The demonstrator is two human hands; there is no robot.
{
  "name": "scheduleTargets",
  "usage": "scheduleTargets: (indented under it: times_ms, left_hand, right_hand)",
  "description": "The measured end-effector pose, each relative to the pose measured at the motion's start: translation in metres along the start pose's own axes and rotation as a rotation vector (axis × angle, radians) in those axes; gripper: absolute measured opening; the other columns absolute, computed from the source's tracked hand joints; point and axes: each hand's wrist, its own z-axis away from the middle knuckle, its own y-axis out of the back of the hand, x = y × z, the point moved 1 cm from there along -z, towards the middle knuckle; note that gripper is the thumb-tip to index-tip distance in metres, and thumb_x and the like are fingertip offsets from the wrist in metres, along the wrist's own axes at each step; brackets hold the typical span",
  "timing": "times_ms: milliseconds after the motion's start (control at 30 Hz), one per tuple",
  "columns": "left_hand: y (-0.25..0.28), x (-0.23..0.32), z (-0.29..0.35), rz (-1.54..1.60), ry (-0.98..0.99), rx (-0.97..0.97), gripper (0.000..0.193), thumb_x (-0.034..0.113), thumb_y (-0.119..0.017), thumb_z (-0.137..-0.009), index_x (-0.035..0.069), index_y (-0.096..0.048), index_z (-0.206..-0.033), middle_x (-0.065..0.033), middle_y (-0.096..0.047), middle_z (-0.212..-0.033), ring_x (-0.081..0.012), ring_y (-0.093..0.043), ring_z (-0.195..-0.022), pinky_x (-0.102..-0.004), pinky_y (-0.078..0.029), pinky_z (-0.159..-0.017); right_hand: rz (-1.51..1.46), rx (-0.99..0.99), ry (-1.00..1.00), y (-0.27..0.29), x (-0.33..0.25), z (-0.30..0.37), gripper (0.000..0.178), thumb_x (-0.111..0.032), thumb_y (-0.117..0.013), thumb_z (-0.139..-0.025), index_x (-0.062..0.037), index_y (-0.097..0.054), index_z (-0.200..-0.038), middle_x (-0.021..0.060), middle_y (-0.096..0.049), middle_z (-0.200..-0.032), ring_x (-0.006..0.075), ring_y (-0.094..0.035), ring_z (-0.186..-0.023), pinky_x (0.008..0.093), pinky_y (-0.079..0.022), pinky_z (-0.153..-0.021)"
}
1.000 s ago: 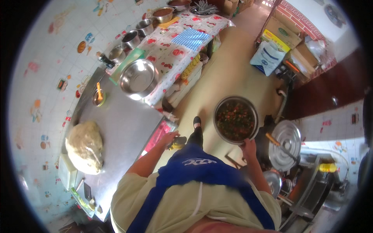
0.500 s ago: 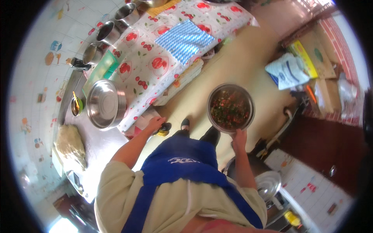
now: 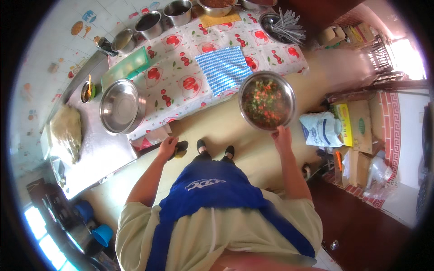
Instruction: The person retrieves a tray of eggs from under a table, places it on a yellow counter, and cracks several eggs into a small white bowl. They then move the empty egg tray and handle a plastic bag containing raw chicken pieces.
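Observation:
My right hand (image 3: 282, 137) grips the near rim of a stainless steel bowl (image 3: 291, 111), held out in front of me. The bowl carries chopped red and green vegetables (image 3: 264, 101). Low beside the counter's front edge, my left hand (image 3: 168, 147) has its fingers closed. A dark rounded thing (image 3: 180, 148) with some yellow under it shows right by those fingers; whether the hand holds it I cannot tell. A blue-and-white checked cloth (image 3: 223, 70) lies on the fruit-patterned tablecloth (image 3: 187, 101), just left of the bowl.
A large steel basin (image 3: 121, 108) stands on the metal counter (image 3: 101, 147), near a green tray (image 3: 126, 67). Several steel pots (image 3: 148, 26) line the wall side. Utensils fill a dark bowl (image 3: 280, 28) at the table's far end. Cardboard boxes (image 3: 359, 124) and a white-blue bag (image 3: 321, 128) stand right.
My view has turned toward the right and far side of the room. The bowl is now farther forward, close to the table's edge. My right hand keeps its grip.

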Motion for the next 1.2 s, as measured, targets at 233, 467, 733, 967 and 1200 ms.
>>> scheduleTargets:
  times_ms: [233,467,733,967,1200]
  left_hand:
    - [0.024,0.021,-0.044,0.091,-0.103,0.078,0.031,0.017,-0.057,-0.085,0.007,-0.06,-0.115,-0.0115,-0.063,-0.102,-0.0211,-0.06,-0.094,-0.0312,-0.045,-0.085]
    - [0.046,0.069,-0.098,0.158,-0.307,0.298,0.03,0.019,-0.056,-0.088,0.005,-0.06,-0.114,-0.016,-0.064,-0.104,-0.0273,-0.06,-0.1,-0.0346,-0.044,-0.089]
    - [0.053,0.12,-0.127,0.11,-0.54,0.503,0.062,0.03,-0.059,-0.091,0.01,-0.031,-0.143,-0.023,-0.032,-0.141,-0.0378,-0.034,-0.13,-0.0415,-0.03,-0.108]
    - [0.016,0.092,-0.05,0.081,-0.69,0.314,0.052,0.004,-0.061,-0.082,0.008,-0.045,-0.131,-0.015,-0.046,-0.121,-0.0259,-0.058,-0.098,-0.0356,-0.049,-0.077]
    - [-0.072,0.03,-0.004,0.026,-0.359,0.254,0.048,0.007,-0.056,-0.083,0.008,-0.046,-0.13,-0.0173,-0.049,-0.12,-0.0276,-0.06,-0.088,-0.0372,-0.051,-0.073]
  right_hand:
    - [-0.097,-0.118,-0.026,-0.057,-0.008,-0.075,0.033,-0.012,-0.048,-0.088,-0.0098,-0.044,-0.121,0.0073,-0.058,-0.104,0.0164,-0.061,-0.082,0.0312,-0.054,-0.069]
    - [-0.069,-0.12,-0.005,-0.112,-0.005,-0.116,0.04,-0.01,-0.048,-0.086,-0.0099,-0.041,-0.126,0.0072,-0.056,-0.113,0.0178,-0.06,-0.093,0.0321,-0.054,-0.074]
    - [-0.096,-0.112,0.032,-0.157,0.016,-0.157,0.05,-0.008,-0.047,-0.085,-0.0128,-0.033,-0.133,0.0098,-0.053,-0.117,0.0218,-0.061,-0.092,0.0342,-0.056,-0.072]
    - [-0.073,-0.034,-0.052,-0.155,0.028,-0.183,0.052,-0.006,-0.048,-0.085,-0.0147,-0.033,-0.134,0.0102,-0.053,-0.118,0.0223,-0.061,-0.094,0.036,-0.057,-0.073]
    - [-0.173,-0.367,-0.15,-0.132,0.02,-0.168,0.042,-0.021,-0.056,-0.094,-0.0089,-0.037,-0.13,0.0111,-0.057,-0.11,0.0201,-0.059,-0.096,0.0319,-0.055,-0.078]
